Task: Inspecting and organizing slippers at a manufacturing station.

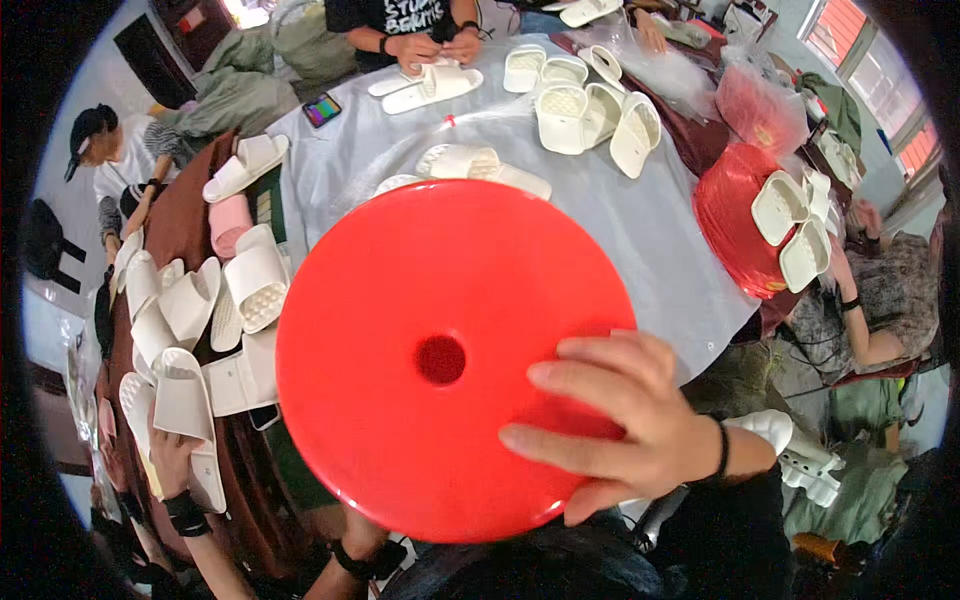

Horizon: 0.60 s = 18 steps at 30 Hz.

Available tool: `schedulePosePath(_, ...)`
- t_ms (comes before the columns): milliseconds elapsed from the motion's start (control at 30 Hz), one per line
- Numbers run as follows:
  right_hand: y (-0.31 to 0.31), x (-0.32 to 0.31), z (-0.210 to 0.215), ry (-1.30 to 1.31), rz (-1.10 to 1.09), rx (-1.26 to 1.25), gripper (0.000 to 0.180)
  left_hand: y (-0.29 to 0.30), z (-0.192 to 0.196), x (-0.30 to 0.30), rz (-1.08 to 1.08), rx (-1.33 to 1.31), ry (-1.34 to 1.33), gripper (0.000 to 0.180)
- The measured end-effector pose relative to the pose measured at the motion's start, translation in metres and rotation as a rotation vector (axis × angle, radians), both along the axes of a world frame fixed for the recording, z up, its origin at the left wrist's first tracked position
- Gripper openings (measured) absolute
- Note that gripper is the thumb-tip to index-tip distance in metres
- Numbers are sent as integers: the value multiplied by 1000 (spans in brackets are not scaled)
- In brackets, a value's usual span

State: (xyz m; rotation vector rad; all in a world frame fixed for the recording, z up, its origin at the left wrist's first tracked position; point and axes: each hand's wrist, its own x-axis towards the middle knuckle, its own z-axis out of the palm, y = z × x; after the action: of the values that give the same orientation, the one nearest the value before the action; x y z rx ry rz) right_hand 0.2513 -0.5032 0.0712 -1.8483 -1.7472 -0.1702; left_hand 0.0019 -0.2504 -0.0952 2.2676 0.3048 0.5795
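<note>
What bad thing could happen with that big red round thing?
The right hand only lies flat on the red disc near its edge, so it might tip or slide. It hides the table beneath and could bump the white slippers beside it. Whether the left hand helps is not visible.

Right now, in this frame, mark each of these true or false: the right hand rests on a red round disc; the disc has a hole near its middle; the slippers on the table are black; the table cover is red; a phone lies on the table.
1. The right hand rests on the red disc: true.
2. The disc has a hole near its middle: true.
3. The slippers on the table are black: false, they are white.
4. The table cover is red: false, it is pale grey.
5. A phone lies on the table: true, at the far left edge.
</note>
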Motion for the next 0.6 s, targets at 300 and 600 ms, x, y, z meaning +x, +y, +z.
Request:
schedulePosePath(300, -2, -2, -24, -93, -21, 137, 50, -25, -23, -1, -86, 86, 90, 34)
schedulePosePath(600, 9, 26, 22, 146, 33, 11, 29, -39, 1, -47, 65, 74, 124, 32)
